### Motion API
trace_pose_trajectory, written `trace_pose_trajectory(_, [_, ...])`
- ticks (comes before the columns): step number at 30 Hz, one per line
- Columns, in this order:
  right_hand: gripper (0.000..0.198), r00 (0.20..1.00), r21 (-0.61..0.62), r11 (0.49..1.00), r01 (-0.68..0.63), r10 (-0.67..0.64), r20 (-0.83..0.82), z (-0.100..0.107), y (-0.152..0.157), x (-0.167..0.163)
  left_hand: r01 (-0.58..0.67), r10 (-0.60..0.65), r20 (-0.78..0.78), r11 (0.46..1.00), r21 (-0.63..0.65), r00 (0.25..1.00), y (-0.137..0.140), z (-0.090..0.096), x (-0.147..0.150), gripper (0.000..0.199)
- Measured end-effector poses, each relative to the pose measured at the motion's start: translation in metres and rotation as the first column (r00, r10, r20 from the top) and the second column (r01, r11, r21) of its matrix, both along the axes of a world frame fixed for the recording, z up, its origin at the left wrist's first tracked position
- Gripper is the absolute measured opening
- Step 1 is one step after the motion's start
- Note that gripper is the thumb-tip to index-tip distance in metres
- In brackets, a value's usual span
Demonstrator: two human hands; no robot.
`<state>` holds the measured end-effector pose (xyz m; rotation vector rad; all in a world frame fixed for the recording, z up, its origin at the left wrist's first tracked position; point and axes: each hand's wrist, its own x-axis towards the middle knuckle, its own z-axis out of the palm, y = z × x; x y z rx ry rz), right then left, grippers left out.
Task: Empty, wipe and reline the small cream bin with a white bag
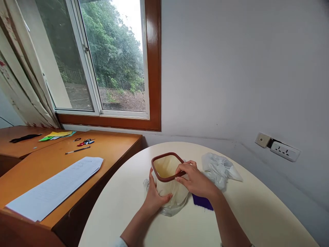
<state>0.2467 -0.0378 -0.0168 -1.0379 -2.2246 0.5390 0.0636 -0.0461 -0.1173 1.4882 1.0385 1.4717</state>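
A small cream waste bin [168, 192] stands on the round table, with a thin clear plastic bag [171, 210] draped around its outside. On its mouth sits a brown, rounded-square rim [167, 179]. My left hand [155, 197] is wrapped round the bin's left side, thumb across the front. With its fingers over the rim and thumb beneath, my right hand [189, 175] grips the rim's right front part. Behind that hand lies a crumpled white plastic bag [218, 169]. A purple cloth [202, 201] is partly hidden under my right wrist.
The cream round table [113, 206] stands against the white wall. To the left, a brown desk [110, 144] carries a stack of paper [59, 185], a pen [77, 150], keys [86, 141] and coloured papers [58, 135]. A wall socket [285, 151] is at the right.
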Motion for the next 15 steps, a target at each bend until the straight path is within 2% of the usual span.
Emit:
trace_pose_trajectory(4, [0.006, 1.000, 0.024, 1.000, -0.011, 0.011, 0.000, 0.0014, -0.0012, -0.0011, -0.028, 0.028, -0.025, 1.000, 0.004, 0.999, 0.0006, -0.0006, -0.0004, 0.107])
trace_pose_trajectory(10, [0.005, 0.999, 0.001, 1.000, -0.030, 0.030, -0.018, -0.0009, 0.0020, -0.0019, 0.004, -0.004, -0.024, 1.000, 0.007, 1.000, -0.0003, 0.0016, -0.0005, 0.102])
trace_pose_trajectory(15, [0.006, 0.996, -0.027, 0.999, -0.029, 0.027, -0.089, 0.0028, 0.0015, -0.0012, -0.004, 0.003, -0.033, 1.000, -0.021, 0.999, 0.0004, -0.0023, -0.0014, 0.107])
